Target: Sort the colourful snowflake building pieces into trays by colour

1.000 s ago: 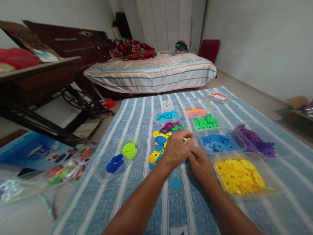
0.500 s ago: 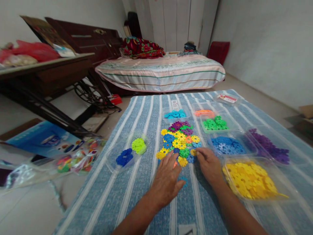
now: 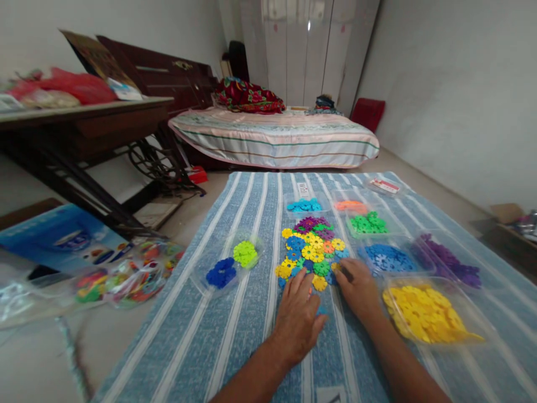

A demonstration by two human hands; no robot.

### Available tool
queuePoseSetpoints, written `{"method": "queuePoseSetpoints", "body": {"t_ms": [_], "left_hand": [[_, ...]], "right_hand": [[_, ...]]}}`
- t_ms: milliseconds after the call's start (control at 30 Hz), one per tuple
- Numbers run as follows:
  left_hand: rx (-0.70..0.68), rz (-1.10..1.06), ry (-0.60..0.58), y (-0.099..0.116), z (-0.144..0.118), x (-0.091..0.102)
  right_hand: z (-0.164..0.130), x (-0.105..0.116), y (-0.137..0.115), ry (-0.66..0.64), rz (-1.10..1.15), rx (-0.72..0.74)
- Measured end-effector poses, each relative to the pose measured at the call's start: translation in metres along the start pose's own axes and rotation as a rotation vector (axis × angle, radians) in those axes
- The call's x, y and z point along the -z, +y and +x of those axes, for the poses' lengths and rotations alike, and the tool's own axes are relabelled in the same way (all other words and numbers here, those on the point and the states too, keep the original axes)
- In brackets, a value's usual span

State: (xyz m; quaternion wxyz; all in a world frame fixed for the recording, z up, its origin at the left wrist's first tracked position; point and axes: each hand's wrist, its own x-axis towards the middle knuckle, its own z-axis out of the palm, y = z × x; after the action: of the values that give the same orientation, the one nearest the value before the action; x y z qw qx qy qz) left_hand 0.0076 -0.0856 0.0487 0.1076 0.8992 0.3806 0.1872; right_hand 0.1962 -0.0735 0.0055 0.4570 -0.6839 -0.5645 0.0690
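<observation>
Left hand (image 3: pixel 298 316): palm down on the striped blue cloth (image 3: pixel 235 341), fingers spread and extended flat, holding nothing. The fingertips touch the near edge of the mixed pile of flower-shaped discs (image 3: pixel 312 249); a teal disc (image 3: pixel 322 309) lies just beside the thumb, partly covered.

Right hand (image 3: pixel 356 291): palm down on the cloth, fingers loosely curled with the tips at the near right edge of the same pile. Whether a disc is pinched under the fingertips cannot be told.

The pile lies directly ahead of both sets of fingers, between the two hands and the far trays.

Just right of the right-hand fingers stands a clear tray of yellow discs (image 3: pixel 423 316). Ahead and right of those fingers sit the tray of blue discs (image 3: pixel 388 258) and the tray of purple discs (image 3: pixel 448 260); beyond them, the tray of green discs (image 3: pixel 368 224). Left of the left-hand fingers, apart from them, a clear tray holds dark blue and lime discs (image 3: pixel 232 263).
</observation>
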Motion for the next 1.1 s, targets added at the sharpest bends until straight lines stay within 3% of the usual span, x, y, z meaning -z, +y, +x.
{"method": "queuePoseSetpoints", "body": {"t_ms": [200, 733, 1100], "left_hand": [[0.036, 0.007, 0.100, -0.006, 0.000, -0.005], [-0.011, -0.034, 0.238, -0.015, 0.002, -0.006], [-0.067, -0.047, 0.324, -0.016, 0.003, -0.005]], "right_hand": [[-0.002, -0.004, 0.004, -0.042, -0.068, 0.060], [-0.003, 0.005, -0.011, -0.011, 0.130, -0.088], [-0.010, 0.008, -0.025, -0.015, 0.213, -0.070]]}}
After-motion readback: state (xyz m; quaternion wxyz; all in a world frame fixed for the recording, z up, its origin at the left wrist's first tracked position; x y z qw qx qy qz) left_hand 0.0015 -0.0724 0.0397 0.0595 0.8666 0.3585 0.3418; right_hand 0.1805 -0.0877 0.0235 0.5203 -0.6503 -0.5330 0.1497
